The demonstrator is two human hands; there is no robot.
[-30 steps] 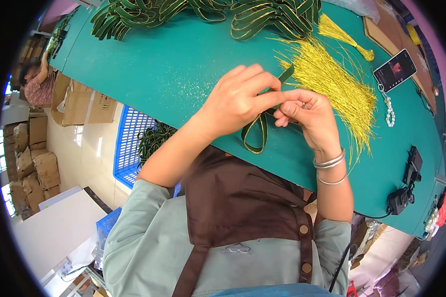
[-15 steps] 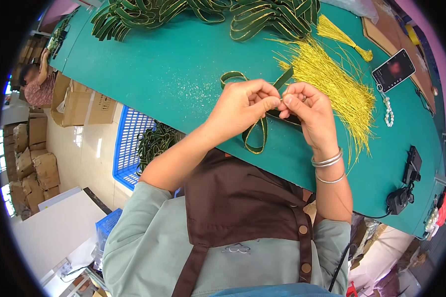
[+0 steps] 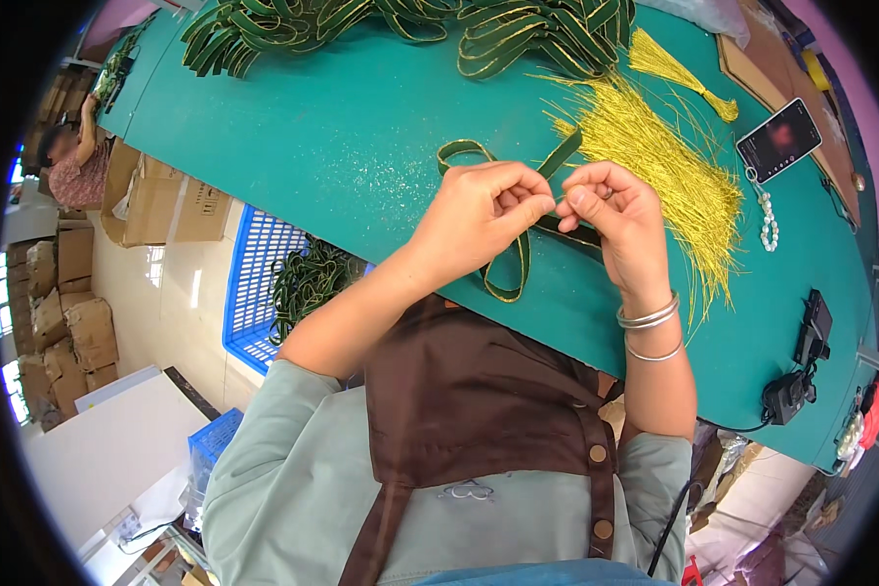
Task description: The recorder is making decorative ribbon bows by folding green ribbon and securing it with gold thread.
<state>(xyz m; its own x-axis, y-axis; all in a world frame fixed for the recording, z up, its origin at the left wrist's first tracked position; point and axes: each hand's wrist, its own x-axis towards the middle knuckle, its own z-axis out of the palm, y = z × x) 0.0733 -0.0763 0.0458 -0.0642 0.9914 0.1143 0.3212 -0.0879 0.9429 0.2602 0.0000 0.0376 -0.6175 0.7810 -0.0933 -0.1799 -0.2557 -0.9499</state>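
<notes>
Right hand (image 3: 617, 210) has edged rightward from left hand (image 3: 486, 217); both pinch narrowly, contents unclear, over looped, gold-edged, dark-green fabric ribbon (image 3: 561, 154); slackening could undo loops.

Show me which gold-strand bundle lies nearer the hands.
The large, loosely spread bundle, just beyond the right hand; the smaller bundle, gathered narrow at one end, lies farther away.
</notes>
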